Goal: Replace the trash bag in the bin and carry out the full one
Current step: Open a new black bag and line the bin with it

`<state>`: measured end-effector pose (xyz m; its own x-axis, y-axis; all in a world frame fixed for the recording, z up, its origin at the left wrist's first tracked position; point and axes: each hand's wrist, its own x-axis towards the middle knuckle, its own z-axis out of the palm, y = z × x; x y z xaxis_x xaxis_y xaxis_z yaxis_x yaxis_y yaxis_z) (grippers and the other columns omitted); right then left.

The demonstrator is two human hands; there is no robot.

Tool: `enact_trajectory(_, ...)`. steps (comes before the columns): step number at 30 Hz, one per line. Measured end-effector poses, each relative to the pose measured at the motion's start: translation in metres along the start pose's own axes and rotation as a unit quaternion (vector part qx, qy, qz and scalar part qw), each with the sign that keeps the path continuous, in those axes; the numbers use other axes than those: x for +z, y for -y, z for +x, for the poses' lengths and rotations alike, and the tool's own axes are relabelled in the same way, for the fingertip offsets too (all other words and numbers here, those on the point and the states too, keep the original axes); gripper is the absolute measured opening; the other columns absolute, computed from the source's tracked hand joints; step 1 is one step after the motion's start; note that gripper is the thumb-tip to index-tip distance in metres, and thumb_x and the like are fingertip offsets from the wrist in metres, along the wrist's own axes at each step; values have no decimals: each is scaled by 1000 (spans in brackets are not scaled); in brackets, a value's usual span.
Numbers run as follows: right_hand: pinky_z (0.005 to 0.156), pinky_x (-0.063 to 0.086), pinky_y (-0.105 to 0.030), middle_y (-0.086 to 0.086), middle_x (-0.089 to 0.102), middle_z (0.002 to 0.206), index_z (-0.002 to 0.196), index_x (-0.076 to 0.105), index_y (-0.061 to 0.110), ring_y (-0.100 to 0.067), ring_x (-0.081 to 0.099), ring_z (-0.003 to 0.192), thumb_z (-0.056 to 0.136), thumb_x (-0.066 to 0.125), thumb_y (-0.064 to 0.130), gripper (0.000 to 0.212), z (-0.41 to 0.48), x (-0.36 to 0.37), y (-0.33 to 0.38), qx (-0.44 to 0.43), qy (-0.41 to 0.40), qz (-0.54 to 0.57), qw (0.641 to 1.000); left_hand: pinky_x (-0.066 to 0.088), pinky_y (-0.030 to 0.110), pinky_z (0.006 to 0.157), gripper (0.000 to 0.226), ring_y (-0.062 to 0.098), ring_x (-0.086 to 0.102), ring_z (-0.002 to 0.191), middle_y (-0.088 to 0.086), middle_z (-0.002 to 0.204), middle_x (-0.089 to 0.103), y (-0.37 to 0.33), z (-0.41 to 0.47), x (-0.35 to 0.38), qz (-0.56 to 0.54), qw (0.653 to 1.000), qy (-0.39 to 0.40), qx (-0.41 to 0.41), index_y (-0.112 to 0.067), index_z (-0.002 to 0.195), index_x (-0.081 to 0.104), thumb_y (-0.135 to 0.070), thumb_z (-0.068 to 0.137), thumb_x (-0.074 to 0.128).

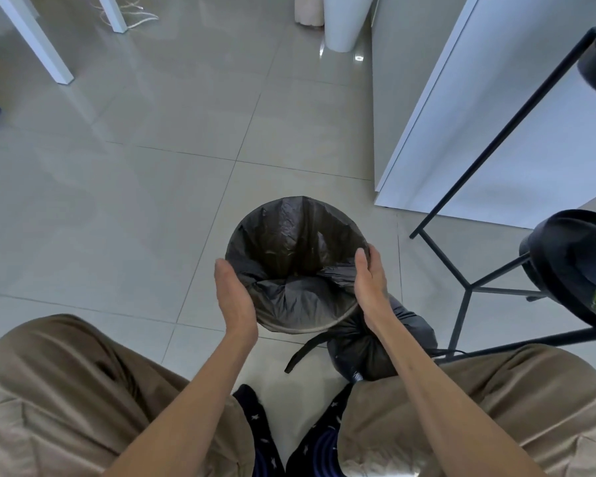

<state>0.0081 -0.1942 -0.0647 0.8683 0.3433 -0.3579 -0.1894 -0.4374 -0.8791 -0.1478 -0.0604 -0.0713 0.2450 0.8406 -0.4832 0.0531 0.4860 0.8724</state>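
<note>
A small round bin (pixel 291 328) stands on the tiled floor in front of my knees, lined with a fresh dark trash bag (pixel 289 235) folded over its rim. My left hand (pixel 234 297) lies flat against the bin's left side, fingers straight. On the right rim my right hand (pixel 370 277) presses the bag, thumb over the edge, fingers hidden behind. The full black bag (pixel 362 352), tied with a loose strap end, sits on the floor just right of the bin, partly behind my right forearm.
A black metal plant stand (pixel 468 287) with dark pots (pixel 572 263) is close on the right. Beyond it stands a white cabinet (pixel 496 125). White table legs (pixel 45 53) are at far left, a white cylinder (pixel 344 22) at the back.
</note>
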Motion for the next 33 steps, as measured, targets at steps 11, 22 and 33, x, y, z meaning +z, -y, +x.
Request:
enact_trajectory(11,100,45,-48,-4,54,129,121,53,21,-25,53,117,98,43,58,45,-35,8,-12,65,-96,-81,990,28,42,121,88,19,44,140,-1,151,51,-51,28,-14,61,988,-106,99,-23,150,45,-78,88,16)
enact_trajectory(22,117,24,-34,2,24,165,159,14,27,-21,27,150,101,36,57,70,16,8,35,-58,78,-32,995,34,42,119,76,16,46,136,-7,154,43,-30,10,-16,-42,999,-5,-28,-37,157,27,-78,92,21)
enact_trajectory(33,114,37,-40,3,49,139,146,37,27,-16,46,129,105,33,49,47,-3,17,-1,14,1,115,993,46,45,109,90,23,57,126,-2,148,54,-48,44,-5,9,993,111,-32,-36,154,37,-86,81,20)
